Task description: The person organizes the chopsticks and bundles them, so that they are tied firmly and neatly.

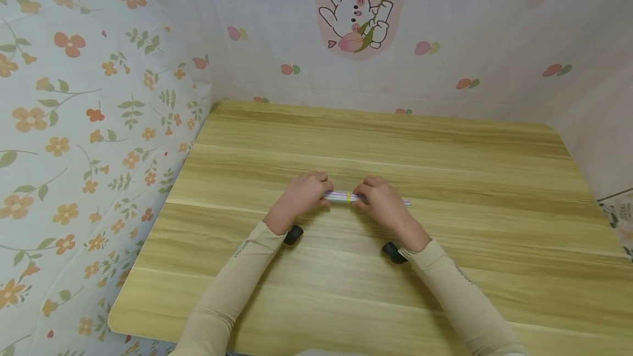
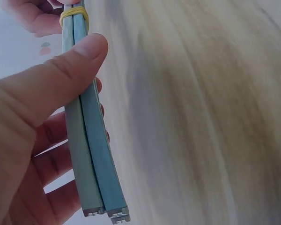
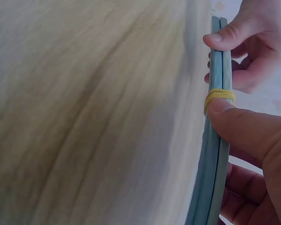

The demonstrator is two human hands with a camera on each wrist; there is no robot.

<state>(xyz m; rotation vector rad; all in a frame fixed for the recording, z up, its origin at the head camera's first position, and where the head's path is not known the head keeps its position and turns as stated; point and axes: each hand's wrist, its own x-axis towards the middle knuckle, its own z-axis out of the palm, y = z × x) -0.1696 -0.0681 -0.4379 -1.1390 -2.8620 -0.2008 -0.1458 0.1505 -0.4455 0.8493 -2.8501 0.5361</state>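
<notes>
A bundle of long thin strips (image 1: 338, 196), pale with pinkish-purple edges in the head view, lies crosswise between the two hands. A yellow rubber band (image 1: 348, 198) wraps it near the middle. Blue-green flat faces of the strips (image 2: 94, 154) show in the left wrist view, with small notched ends. My left hand (image 1: 305, 194) grips the left part, thumb on the near face and fingers behind. With its thumb touching the rubber band (image 3: 220, 95), my right hand (image 1: 384, 202) pinches the bundle just right of the middle.
Beneath the hands is a wood-grain table (image 1: 376, 147) with rounded corners. A floral curtain (image 1: 89, 125) hangs along the left, and a cloth with a rabbit print (image 1: 356, 15) hangs behind the far edge. Black devices (image 1: 394, 252) sit under both wrists.
</notes>
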